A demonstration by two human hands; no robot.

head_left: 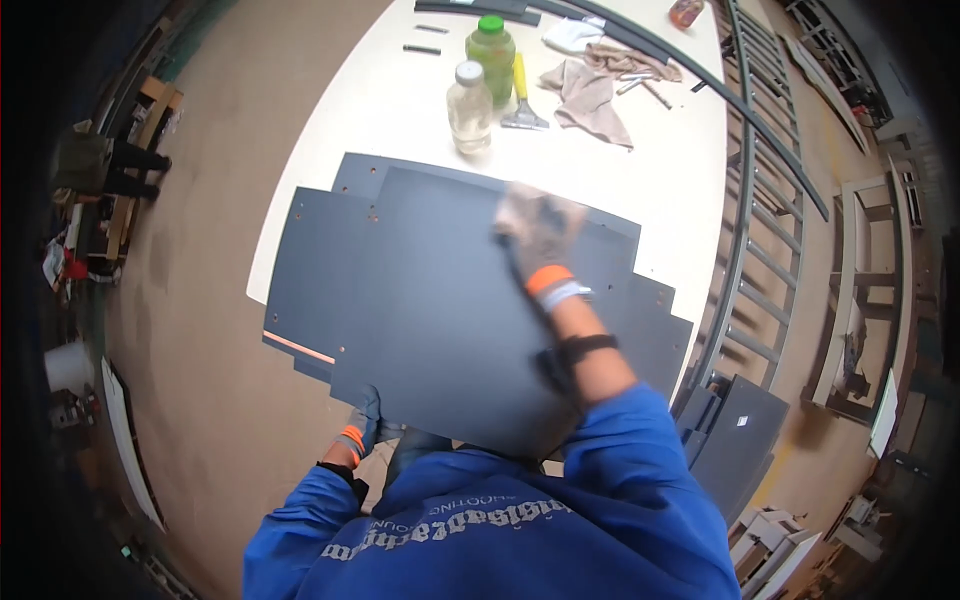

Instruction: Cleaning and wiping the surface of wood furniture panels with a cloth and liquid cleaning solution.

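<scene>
A dark grey flat panel [430, 300] lies on top of several similar panels with small holes near their edges, such as the one jutting out at the left [315, 250]. My right hand [550, 225], in a grey glove with an orange cuff, presses a light brownish cloth [512, 208] onto the top panel near its far right edge; motion smears both. At the near left edge, my gloved left hand [368, 412] grips the top panel. The fingers of that hand are partly hidden under the edge.
On the white table [390, 115] beyond the panels stand a clear bottle [470, 115] and a green-capped jar [490, 65]. Beside them lie a yellow-handled scraper [521, 95] and crumpled rags [590, 100]. A grey ladder-like rack [765, 210] runs along the right; more dark panels [735, 440] lean there.
</scene>
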